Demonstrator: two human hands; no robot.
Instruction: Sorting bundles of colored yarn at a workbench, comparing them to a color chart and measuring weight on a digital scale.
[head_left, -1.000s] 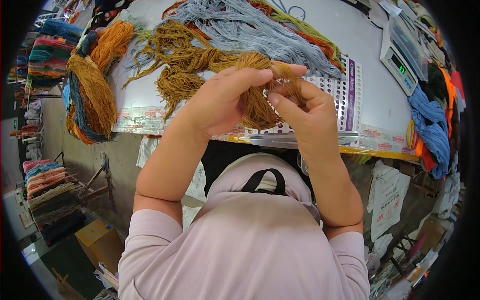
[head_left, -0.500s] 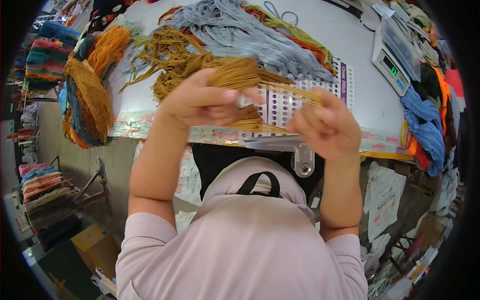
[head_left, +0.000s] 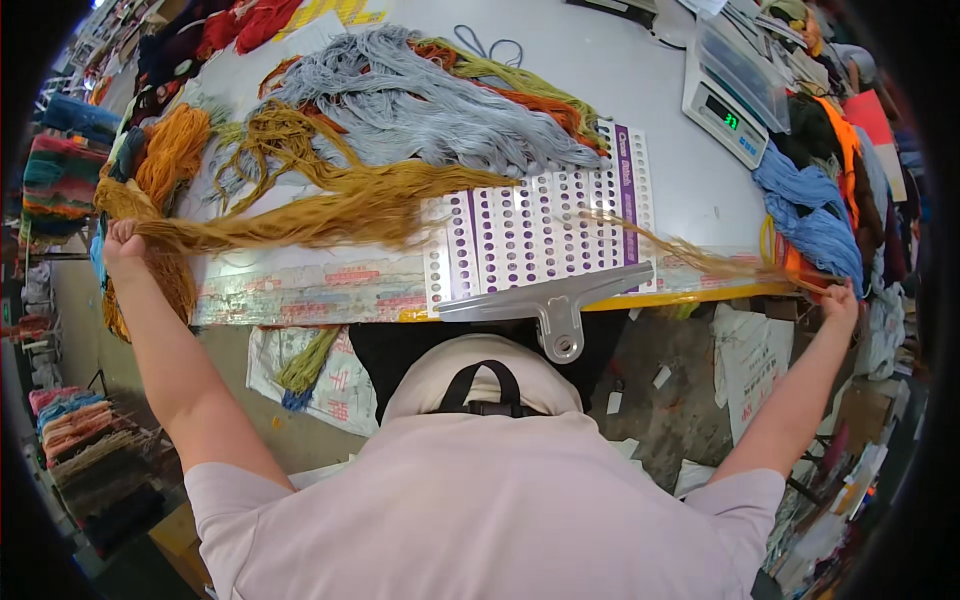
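Note:
My arms are spread wide over the table's front edge. At the far left my left hand [head_left: 125,243] is closed around one end of a long hank of golden-brown thread [head_left: 300,222], which stretches right across the table. At the far right my right hand [head_left: 838,300] pinches a thin bunch of golden-brown strands [head_left: 690,255]; their loose end trails left over the punched thread cards [head_left: 530,215]. A gap lies between the two lots of thread. Those white cards have rows of holes and purple strips. A large metal clip [head_left: 555,305] grips them at the table edge.
Grey-blue thread [head_left: 420,100] lies heaped behind the cards, with orange and green skeins beside it. A digital scale [head_left: 725,120] stands at the right, near blue thread [head_left: 810,205]. Orange thread [head_left: 175,150] hangs at the left edge.
My hands have moved from close together over the cards to far apart. The thin bunch has come away from the golden-brown hank. The view has shifted as well.

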